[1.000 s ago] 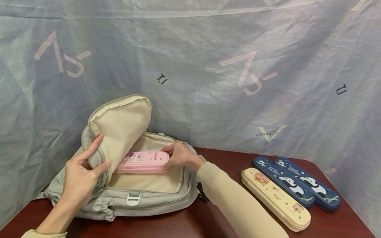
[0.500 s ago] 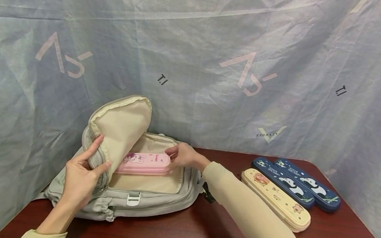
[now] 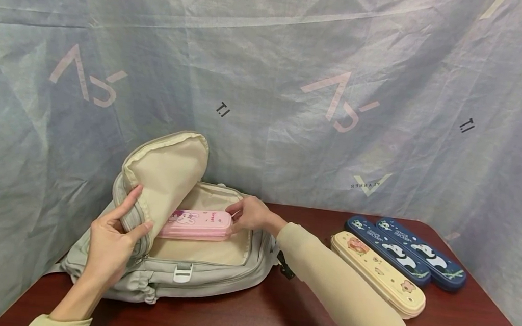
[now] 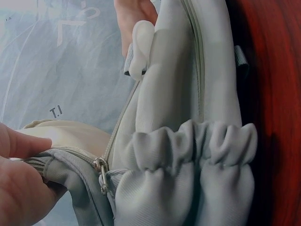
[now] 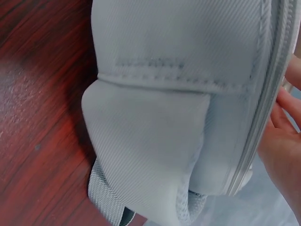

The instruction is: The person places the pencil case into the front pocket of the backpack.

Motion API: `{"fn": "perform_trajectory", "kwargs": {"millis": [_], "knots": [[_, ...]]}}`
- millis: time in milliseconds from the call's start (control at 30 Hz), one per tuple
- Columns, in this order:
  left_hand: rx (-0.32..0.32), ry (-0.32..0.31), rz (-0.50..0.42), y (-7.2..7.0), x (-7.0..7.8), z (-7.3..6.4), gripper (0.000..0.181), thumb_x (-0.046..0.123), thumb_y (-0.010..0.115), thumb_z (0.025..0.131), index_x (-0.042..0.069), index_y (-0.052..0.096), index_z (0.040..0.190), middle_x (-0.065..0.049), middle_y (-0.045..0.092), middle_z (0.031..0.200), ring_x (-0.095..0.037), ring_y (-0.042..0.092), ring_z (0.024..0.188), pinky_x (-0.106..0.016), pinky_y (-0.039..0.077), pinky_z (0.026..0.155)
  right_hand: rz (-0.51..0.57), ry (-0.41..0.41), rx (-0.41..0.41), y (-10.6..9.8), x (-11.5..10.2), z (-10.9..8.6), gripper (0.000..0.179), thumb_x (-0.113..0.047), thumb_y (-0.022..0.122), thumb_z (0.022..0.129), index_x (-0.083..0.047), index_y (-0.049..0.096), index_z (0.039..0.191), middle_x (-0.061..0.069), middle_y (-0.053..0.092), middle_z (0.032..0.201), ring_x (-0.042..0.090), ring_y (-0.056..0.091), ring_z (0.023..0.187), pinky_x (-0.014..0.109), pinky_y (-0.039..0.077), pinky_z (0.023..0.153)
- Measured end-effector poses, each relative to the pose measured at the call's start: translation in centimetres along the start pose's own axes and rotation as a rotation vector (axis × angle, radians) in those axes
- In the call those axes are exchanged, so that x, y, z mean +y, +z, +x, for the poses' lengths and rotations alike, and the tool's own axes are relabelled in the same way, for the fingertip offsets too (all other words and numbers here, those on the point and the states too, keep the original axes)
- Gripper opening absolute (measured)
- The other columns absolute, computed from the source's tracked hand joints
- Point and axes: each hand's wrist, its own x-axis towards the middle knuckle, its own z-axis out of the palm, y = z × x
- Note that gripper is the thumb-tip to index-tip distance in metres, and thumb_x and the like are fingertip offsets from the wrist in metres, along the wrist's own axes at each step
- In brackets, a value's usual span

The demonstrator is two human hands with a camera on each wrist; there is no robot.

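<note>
A pale grey-green backpack (image 3: 206,279) lies on the table with its front compartment unzipped. My left hand (image 3: 109,245) holds the raised flap (image 3: 170,171) at its zipped edge, thumb on the cream lining; the left wrist view shows the thumb (image 4: 28,143) on that edge too. Inside the compartment rests a pink pencil case (image 3: 201,225) with a rabbit print, its left end hidden behind the flap. My right hand (image 3: 254,216) grips the case's right end, fingers bent around it. From the right wrist, the bag's side hides the case, and only part of the hand (image 5: 282,141) shows.
To the right, a cream pencil case (image 3: 378,274) lies beside two navy panda pencil cases (image 3: 389,250). All rest on the dark red table (image 3: 474,323). A grey printed cloth (image 3: 267,81) hangs behind. A black buckle (image 3: 286,267) sticks out at the bag's right side.
The right hand has shifted slightly right, and the pink pencil case's right end has settled a little lower in the compartment. The left hand and the flap have stayed in place.
</note>
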Motion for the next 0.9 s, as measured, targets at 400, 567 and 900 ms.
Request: {"fn": "perform_trajectory", "kwargs": {"millis": [400, 567, 900], "knots": [[-0.003, -0.020, 0.006, -0.1, 0.0, -0.1, 0.077, -0.028, 0.067, 0.083, 0.012, 0.061, 0.149, -0.014, 0.064, 0.054, -0.026, 0.007, 0.047, -0.040, 0.010, 0.041, 0.082, -0.007, 0.004, 0.9, -1.2, 0.1, 0.060, -0.001, 0.094, 0.075, 0.005, 0.071, 0.130, 0.015, 0.077, 0.112, 0.030, 0.073, 0.108, 0.021, 0.056, 0.080], [0.000, -0.019, 0.007, -0.1, 0.1, -0.1, 0.077, -0.028, 0.067, 0.083, 0.012, 0.062, 0.149, -0.007, 0.064, 0.054, -0.026, 0.008, 0.046, -0.040, 0.010, 0.039, 0.087, -0.002, 0.009, 1.0, -1.5, 0.3, 0.061, 0.000, 0.095, 0.075, 0.006, 0.071, 0.131, 0.015, 0.077, 0.113, 0.029, 0.073, 0.108, 0.021, 0.056, 0.082], [-0.002, -0.008, 0.002, -0.1, 0.2, 0.0, 0.076, -0.028, 0.067, 0.083, 0.010, 0.062, 0.148, 0.005, 0.079, 0.085, -0.026, 0.007, 0.048, -0.040, 0.010, 0.041, 0.081, 0.003, -0.001, 1.0, -1.5, 0.7, 0.063, 0.002, 0.094, 0.075, 0.010, 0.068, 0.132, 0.016, 0.077, 0.114, 0.028, 0.074, 0.107, 0.021, 0.057, 0.082]]}}
